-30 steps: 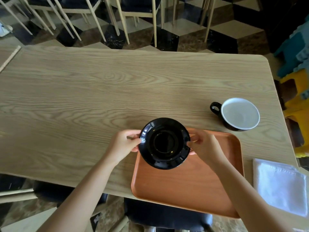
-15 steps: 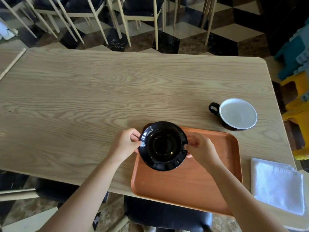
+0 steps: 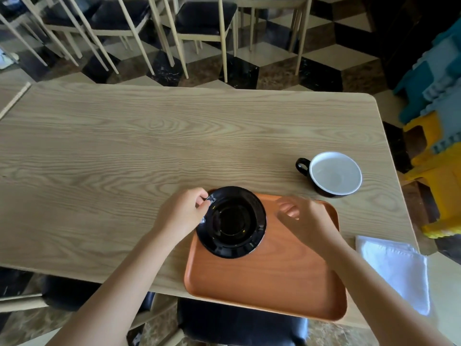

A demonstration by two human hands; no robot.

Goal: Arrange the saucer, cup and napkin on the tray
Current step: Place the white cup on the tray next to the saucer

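Both bare forearms rise from the bottom edge toward the middle of the frame. The left hand sits just left of centre, fingers curled and pinching with thumb and forefinger at its right side. The right hand, right of centre, hangs palm-down with loosely bent fingers, gripping nothing.

Saucer sat on tray, between both hands; cup beyond right hand, napkin to its right.
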